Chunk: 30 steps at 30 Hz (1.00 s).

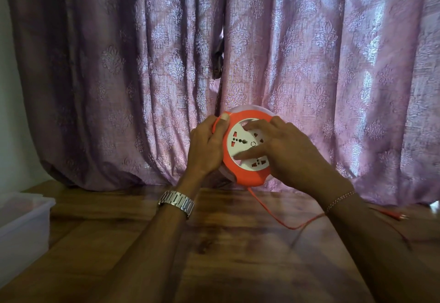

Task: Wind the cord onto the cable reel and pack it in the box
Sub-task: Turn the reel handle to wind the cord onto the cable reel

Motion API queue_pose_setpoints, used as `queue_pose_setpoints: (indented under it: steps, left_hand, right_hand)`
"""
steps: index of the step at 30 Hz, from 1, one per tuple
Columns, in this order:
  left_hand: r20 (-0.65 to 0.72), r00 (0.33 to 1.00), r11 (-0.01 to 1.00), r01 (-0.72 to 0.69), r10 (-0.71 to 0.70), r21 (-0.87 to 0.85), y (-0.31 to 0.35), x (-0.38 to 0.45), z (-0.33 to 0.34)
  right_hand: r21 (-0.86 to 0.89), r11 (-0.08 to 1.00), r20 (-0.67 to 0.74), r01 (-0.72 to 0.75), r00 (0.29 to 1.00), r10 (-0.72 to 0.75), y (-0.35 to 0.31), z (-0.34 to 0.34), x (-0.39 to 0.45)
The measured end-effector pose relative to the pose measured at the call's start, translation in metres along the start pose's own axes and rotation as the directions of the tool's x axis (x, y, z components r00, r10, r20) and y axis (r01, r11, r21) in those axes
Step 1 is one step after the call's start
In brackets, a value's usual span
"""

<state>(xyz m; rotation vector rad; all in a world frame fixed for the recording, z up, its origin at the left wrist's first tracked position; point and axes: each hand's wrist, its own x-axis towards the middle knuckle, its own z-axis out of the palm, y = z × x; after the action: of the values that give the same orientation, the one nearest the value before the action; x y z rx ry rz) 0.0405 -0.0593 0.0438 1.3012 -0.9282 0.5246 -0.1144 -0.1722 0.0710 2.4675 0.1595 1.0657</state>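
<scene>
- A translucent box (22, 221) sits at the tabletop's (214, 267) left edge, well apart from the work.
- The left hand (207, 148) clasps the rim of the orange cable reel (245, 148), raised above the far edge.
- The right hand (283, 150) lies spread on its socket face.
- Slack cord (273, 217) trails rightward; it could snag or kink.

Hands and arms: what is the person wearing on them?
The left hand has a silver metal link watch on its wrist. The right hand has a thin beaded bracelet on its wrist. Both forearms are bare, no sleeves showing.
</scene>
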Motion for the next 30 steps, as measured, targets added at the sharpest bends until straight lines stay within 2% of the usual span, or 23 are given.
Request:
queue_pose_setpoints:
  steps: [5,10,13,18,22,24,27,30]
  left_hand:
    - [-0.006,1.0,1.0,-0.008,0.008,0.002,0.002,-0.001,-0.001]
    - [-0.019,1.0,1.0,-0.001,0.001,-0.008,0.004,-0.002,-0.002]
    - [-0.024,1.0,1.0,0.001,-0.001,-0.011,0.006,-0.002,0.0]
    - [-0.019,0.999,0.998,0.028,-0.029,-0.05,0.004,-0.001,-0.001]
    - [-0.013,0.999,0.998,0.032,-0.033,-0.053,0.002,0.0,-0.002]
    - [-0.012,1.0,0.999,0.02,-0.021,-0.032,0.002,-0.001,-0.002]
    - [-0.007,1.0,1.0,0.007,-0.007,-0.016,0.002,-0.001,0.0]
    - [-0.007,1.0,1.0,-0.003,0.003,0.009,-0.001,0.0,0.0]
  right_hand:
    - [-0.045,0.996,-0.075,-0.079,0.994,0.076,-0.003,0.003,-0.002]
    - [0.006,0.975,-0.178,-0.22,0.96,0.218,-0.004,0.005,-0.002]
    - [0.01,0.966,-0.187,-0.258,0.949,0.255,-0.002,0.003,0.0]
    - [-0.018,0.976,-0.222,-0.217,0.953,0.208,-0.001,0.003,-0.001]
    - [0.086,0.996,-0.252,-0.039,0.966,0.06,0.004,-0.001,0.0]
    - [0.126,0.991,-0.185,0.037,0.983,-0.013,0.007,-0.001,0.0]
    - [0.132,0.99,-0.02,0.048,0.999,-0.046,0.004,-0.002,-0.001]
    - [0.067,0.997,0.002,0.044,0.999,-0.044,0.001,-0.002,0.0]
